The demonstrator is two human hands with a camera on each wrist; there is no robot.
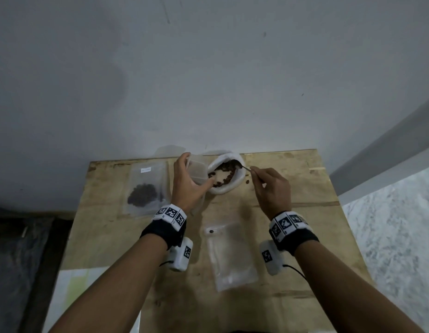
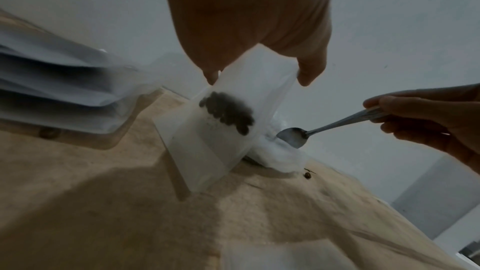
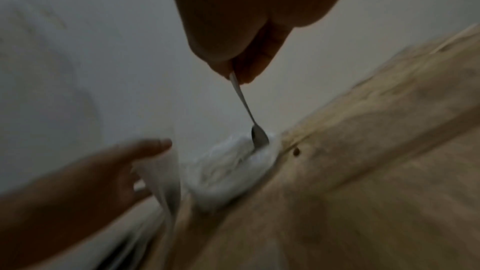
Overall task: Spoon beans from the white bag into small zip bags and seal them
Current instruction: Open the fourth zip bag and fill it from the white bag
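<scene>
The white bag [image 1: 235, 186] sits open near the far edge of the wooden table [image 1: 292, 236], dark beans [image 1: 224, 175] showing inside. My left hand [image 1: 189, 181] holds a small zip bag [image 2: 221, 130] upright by its mouth, just left of the white bag; some beans [image 2: 228, 112] lie inside it. My right hand [image 1: 271, 186] pinches the handle of a metal spoon [image 2: 293, 136], whose bowl [image 3: 259, 138] dips into the white bag's right rim.
A zip bag with beans [image 1: 145, 188] lies flat at the left. An empty zip bag [image 1: 230, 255] lies near me with one bean on its top. A loose bean [image 1: 248, 181] rests right of the white bag. More bags [image 2: 57, 89] are stacked at left.
</scene>
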